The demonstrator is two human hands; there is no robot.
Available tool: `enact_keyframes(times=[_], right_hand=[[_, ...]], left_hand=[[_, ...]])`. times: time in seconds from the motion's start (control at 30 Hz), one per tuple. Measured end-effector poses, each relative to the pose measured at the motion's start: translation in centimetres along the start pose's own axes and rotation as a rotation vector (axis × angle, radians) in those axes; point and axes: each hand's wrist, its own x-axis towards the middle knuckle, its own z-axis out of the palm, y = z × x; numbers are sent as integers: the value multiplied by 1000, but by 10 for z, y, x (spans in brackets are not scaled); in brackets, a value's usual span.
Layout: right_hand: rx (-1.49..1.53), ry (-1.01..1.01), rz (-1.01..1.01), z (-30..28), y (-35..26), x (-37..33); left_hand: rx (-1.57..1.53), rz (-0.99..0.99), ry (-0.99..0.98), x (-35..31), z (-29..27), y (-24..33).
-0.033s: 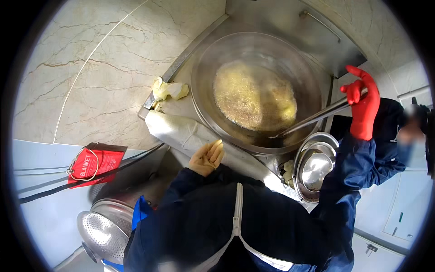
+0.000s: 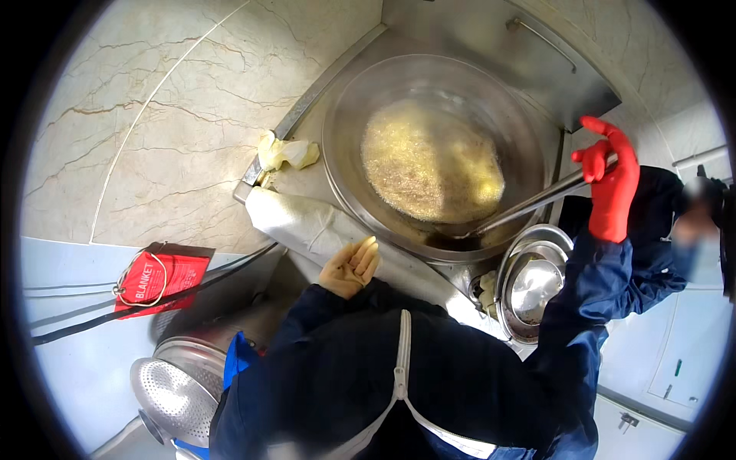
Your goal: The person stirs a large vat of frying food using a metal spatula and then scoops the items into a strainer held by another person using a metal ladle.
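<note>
A large metal wok (image 2: 349, 115) holds bubbling, foamy yellow oil (image 2: 429, 161), with faint steam over it. My right hand (image 2: 613, 180), in a red rubber glove, grips the handle of a long metal ladle (image 2: 529, 205) at the right of the wok. The ladle slopes down to the left, its head low at the near edge of the foam and partly hard to make out. My bare left hand (image 2: 350, 268) hovers near my body by the counter's front edge, palm up, fingers loosely bent and apart from the wok.
Crumpled pale cloth (image 2: 287, 152) lies left of the wok; a white sheet (image 2: 303, 221) covers the counter's front edge. Nested metal bowls (image 2: 537, 284) stand at the right. A perforated strainer (image 2: 172, 399) and red pouch (image 2: 165, 280) are at left. Another person in dark clothing (image 2: 652, 207) stands at right.
My right hand has shifted slightly left and down, and the ladle's head has moved left along the near edge of the oil. My left hand stays in place.
</note>
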Motion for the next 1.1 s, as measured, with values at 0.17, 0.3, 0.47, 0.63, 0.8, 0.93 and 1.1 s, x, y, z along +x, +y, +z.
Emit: enact_keyframes(times=[0.17,0.3,0.47,0.63,0.8,0.93,1.1], right_hand=[[18,-34,78,17,39,-20],[37,-37,147,29,107,-35],[50,-10,60,36,164,-34],[9,-33,-66,42,207,-25],[-128,-91,-119,53,237,-23],[-129,-99,-143,67,244,-14],[34,57,-202,62,230,47]], left_hand=[[7,24,53,4,2,-1],[-113,-96,-70,15,-13,5],[-225,-127,-73,20,-9,9],[-90,7,40,21,-2,6],[-95,49,56,15,-2,9],[-124,85,51,4,-8,11],[-128,100,53,-9,-15,10]])
